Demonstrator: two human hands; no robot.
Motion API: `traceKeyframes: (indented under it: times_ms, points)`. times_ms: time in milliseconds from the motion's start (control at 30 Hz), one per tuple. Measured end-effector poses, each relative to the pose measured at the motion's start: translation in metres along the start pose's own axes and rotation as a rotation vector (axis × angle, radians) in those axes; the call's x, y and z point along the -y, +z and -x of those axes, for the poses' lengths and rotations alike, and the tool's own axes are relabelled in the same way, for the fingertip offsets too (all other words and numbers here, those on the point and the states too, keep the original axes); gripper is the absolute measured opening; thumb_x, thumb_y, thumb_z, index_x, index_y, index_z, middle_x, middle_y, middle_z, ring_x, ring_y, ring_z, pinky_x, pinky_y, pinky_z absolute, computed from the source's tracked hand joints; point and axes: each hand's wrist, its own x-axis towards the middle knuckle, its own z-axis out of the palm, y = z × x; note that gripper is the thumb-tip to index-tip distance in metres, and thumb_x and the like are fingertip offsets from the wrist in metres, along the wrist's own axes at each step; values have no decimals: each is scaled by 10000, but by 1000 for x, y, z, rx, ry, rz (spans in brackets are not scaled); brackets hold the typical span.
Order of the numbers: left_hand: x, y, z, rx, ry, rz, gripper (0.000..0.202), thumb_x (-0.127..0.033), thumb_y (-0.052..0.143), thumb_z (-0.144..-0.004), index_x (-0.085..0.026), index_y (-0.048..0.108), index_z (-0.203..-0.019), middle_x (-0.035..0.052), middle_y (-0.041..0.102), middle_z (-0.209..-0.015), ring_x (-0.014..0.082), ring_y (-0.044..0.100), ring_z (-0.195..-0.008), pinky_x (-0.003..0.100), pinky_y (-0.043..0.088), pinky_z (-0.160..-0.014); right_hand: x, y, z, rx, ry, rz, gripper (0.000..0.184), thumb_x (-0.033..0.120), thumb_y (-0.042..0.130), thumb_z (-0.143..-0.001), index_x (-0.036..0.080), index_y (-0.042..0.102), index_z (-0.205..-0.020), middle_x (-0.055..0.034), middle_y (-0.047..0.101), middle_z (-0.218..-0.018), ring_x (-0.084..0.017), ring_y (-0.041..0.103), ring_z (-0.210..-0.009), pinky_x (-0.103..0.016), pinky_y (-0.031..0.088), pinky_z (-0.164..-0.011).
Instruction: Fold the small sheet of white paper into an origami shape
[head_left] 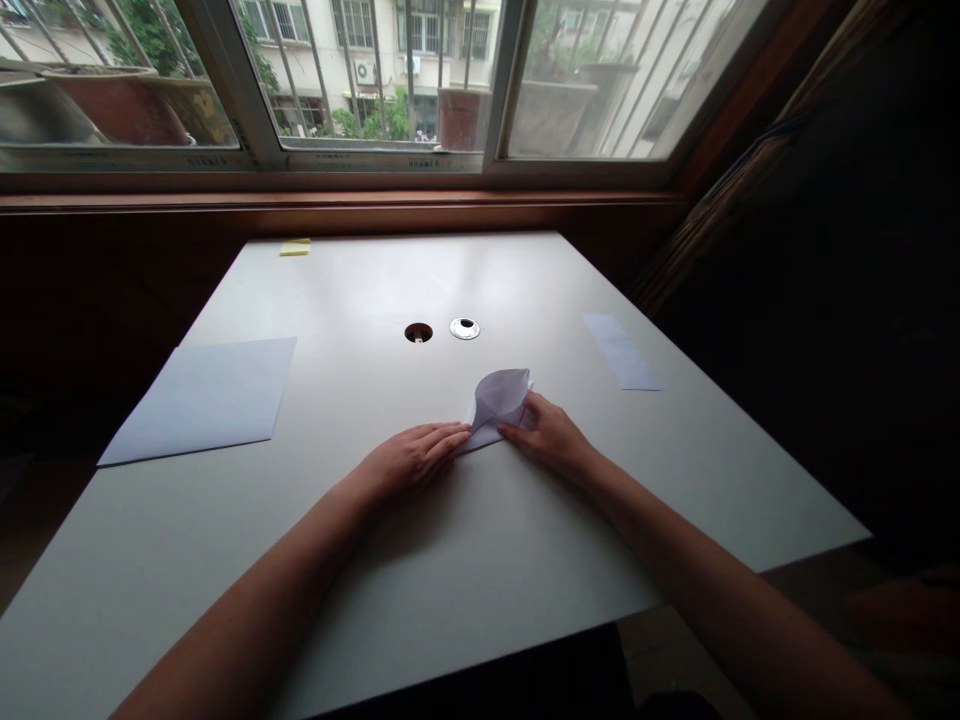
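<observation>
A small folded piece of white paper (498,402) lies on the white table (480,560), its upper flap curling up. My left hand (414,458) lies flat with fingers stretched out, fingertips pressing the paper's left lower edge. My right hand (550,436) rests on the paper's right side, fingers bent and pinching its lower edge against the table.
A stack of white sheets (206,398) lies at the left. A narrow paper strip (622,351) lies at the right. A round cable hole (418,333) and its loose cap (464,328) sit behind the paper. Yellow sticky notes (295,247) lie at the far edge below the window.
</observation>
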Motion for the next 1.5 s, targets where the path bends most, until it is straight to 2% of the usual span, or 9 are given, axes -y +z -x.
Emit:
traceKeyframes:
  times_ms: [167, 400, 633, 900, 1100, 1300, 1400, 1500]
  points:
    - [6, -1, 0, 45, 80, 36, 461, -130, 347, -1009, -213, 402, -1458, 69, 527, -1458, 181, 490, -1355, 393, 407, -1162, -1, 1, -3, 26, -48, -13, 424, 346, 675, -822, 213, 606, -1219, -85, 681, -1176, -277, 645, -1051, -406, 507, -939]
    - [13, 0, 2, 80, 115, 120, 416, -145, 354, -1015, -247, 502, -1391, 26, 525, -1461, 152, 459, -1380, 377, 348, -1200, 3, 0, -2, 32, -77, -3, 405, 333, 649, -838, 225, 607, -1227, -79, 679, -1186, -276, 642, -1052, -412, 503, -941]
    - [10, -3, 1, 106, 168, 41, 476, -121, 393, -992, -246, 452, -1447, 24, 504, -1475, 187, 418, -1410, 402, 327, -1214, 4, 8, -1, -27, -102, 91, 359, 312, 617, -864, 212, 604, -1208, -107, 655, -1187, -289, 605, -1107, -445, 486, -975]
    - [-1, -5, 0, 107, 178, 34, 491, -104, 391, -979, -216, 438, -1455, 58, 539, -1448, 192, 433, -1400, 375, 398, -1176, -4, 19, 1, -104, -165, 240, 414, 278, 577, -899, 166, 514, -1292, -165, 602, -1243, -331, 538, -1196, -498, 471, -992]
    - [-9, -4, -1, 63, 234, 54, 500, -108, 449, -943, -204, 465, -1433, 87, 555, -1426, 216, 529, -1296, 376, 493, -1090, 4, 17, 1, -42, -194, 177, 370, 336, 562, -929, 205, 542, -1274, -134, 623, -1208, -304, 565, -1162, -462, 479, -987]
    - [-13, -4, -2, 37, 239, 53, 440, -138, 466, -947, -202, 531, -1377, 85, 610, -1360, 228, 500, -1330, 407, 449, -1131, 13, 18, 1, 11, -216, 140, 285, 372, 554, -938, 207, 591, -1168, -119, 631, -1145, -272, 588, -1067, -409, 494, -930]
    - [-13, -4, -2, 43, 246, 80, 434, -149, 452, -962, -208, 522, -1386, 83, 617, -1354, 212, 508, -1328, 385, 455, -1125, 18, 19, -1, -62, -129, 151, 242, 371, 608, -896, 203, 614, -1070, -94, 649, -1022, -261, 595, -960, -398, 495, -869]
    - [-13, -4, -3, 50, 242, 86, 429, -163, 453, -965, -213, 529, -1384, 75, 625, -1346, 215, 522, -1309, 390, 465, -1109, 24, 21, -5, -108, -72, 118, 133, 305, 652, -841, 213, 640, -937, -59, 660, -937, -248, 587, -932, -378, 482, -851]
